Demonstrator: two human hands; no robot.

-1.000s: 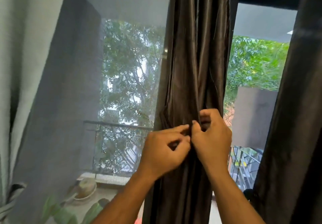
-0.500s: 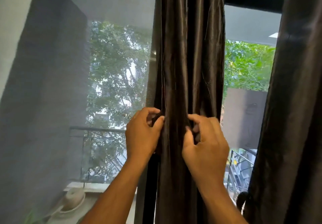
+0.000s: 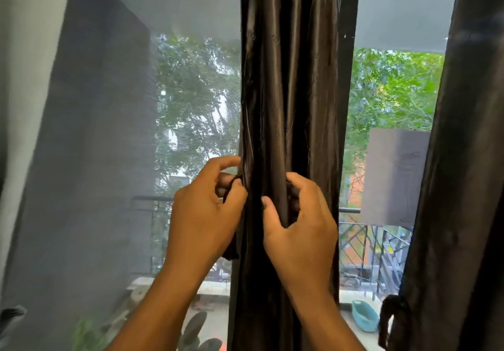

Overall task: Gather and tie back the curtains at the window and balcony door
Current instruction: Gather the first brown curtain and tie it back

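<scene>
The dark curtain [image 3: 289, 105] hangs gathered into a narrow bunch down the middle of the view, in front of the upright frame between the screened window on the left and the open pane on the right. Both hands grip it at mid-height: the left hand [image 3: 201, 214] is closed on the bunch's left edge, with what looks like a strip of dark cloth pinched between thumb and fingers, though whether that is a tie or only a fold cannot be told; the right hand [image 3: 302, 225] is curled round folds on the right side, thumb pressed across the front. To do this step well, the person would likely keep the folds squeezed tight with one hand while the other draws the strip round the back, so nothing slips loose before it is fastened. A second dark curtain [image 3: 463, 159] hangs at the far right, with a dark loop [image 3: 392, 320] near its lower edge. No brand, label or writing can be read.
</scene>
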